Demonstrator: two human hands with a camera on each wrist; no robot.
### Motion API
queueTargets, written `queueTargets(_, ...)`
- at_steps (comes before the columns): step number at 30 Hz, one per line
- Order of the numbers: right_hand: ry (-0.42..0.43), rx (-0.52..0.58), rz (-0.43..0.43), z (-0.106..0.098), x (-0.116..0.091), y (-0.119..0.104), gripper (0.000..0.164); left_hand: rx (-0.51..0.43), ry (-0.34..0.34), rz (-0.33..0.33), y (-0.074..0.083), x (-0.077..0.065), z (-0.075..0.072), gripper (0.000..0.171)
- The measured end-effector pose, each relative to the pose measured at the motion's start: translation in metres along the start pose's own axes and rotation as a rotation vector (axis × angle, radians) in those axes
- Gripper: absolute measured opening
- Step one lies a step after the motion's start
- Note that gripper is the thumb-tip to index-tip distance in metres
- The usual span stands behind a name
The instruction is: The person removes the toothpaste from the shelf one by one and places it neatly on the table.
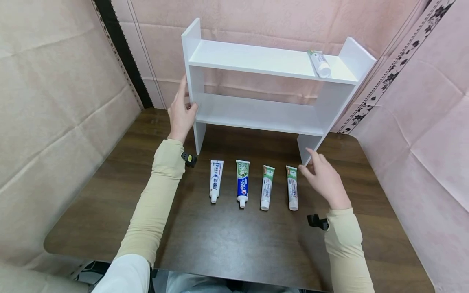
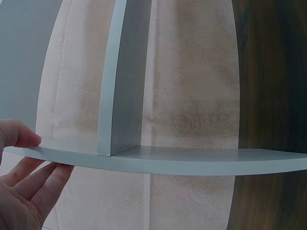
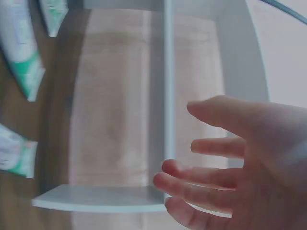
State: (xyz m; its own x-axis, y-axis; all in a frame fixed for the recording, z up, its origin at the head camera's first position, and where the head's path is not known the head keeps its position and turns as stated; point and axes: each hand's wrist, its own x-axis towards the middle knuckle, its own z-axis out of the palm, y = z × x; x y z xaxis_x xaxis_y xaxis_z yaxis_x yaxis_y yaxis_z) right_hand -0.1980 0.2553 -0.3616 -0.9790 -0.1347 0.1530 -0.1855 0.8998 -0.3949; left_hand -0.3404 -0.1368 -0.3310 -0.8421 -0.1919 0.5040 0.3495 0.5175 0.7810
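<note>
A white two-tier shelf (image 1: pixel 253 108) stands at the back of the brown table. My left hand (image 1: pixel 181 116) holds its left side panel (image 2: pixel 158 165), thumb on the inner face and fingers outside. My right hand (image 1: pixel 324 179) hovers near the foot of the right side panel, fingers loosely extended and holding nothing. Several toothpaste tubes lie in a row before the shelf: a white-and-blue tube (image 1: pixel 216 179), a blue-and-green tube (image 1: pixel 242 183), and green-and-white tubes (image 1: pixel 267 187), the rightmost (image 1: pixel 292 187) closest to my right hand. Another toothpaste tube (image 1: pixel 319 64) lies on the top board, cap forward.
Pale pink cloth (image 1: pixel 264 16) hangs behind the shelf, with more cloth at the left (image 1: pixel 58 101) and right (image 1: pixel 428 122). The table's front edge (image 1: pixel 234 273) runs close to the person's lap.
</note>
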Motion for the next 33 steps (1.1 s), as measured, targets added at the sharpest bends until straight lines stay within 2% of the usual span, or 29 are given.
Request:
queueTargets(9,0.226,0.016,-0.045,-0.039,0.018,-0.027,0.052,0.000,0.005,0.001,-0.001,-0.001,-0.002,0.079)
queueTargets(15,0.414,0.043,-0.118,-0.067,0.040,-0.044,0.052,0.003,0.008,0.004,-0.003,0.000,-0.002,0.079)
queueTargets(19,0.500,0.055,-0.134,-0.085,0.056,-0.053,0.054,0.001,0.014,0.007,-0.004,0.000,-0.001,0.079)
queueTargets(26,0.576,0.042,-0.118,-0.110,0.085,-0.064,0.059,0.005,0.009,-0.003,-0.003,-0.001,-0.002,0.081)
queueTargets(29,0.559,0.025,-0.096,-0.117,0.098,-0.066,0.061,0.007,0.011,0.004,-0.003,-0.001,-0.001,0.081)
queueTargets(33,0.494,-0.005,-0.045,-0.122,0.112,-0.065,0.064,0.008,0.008,0.017,-0.002,-0.002,0.000,0.079)
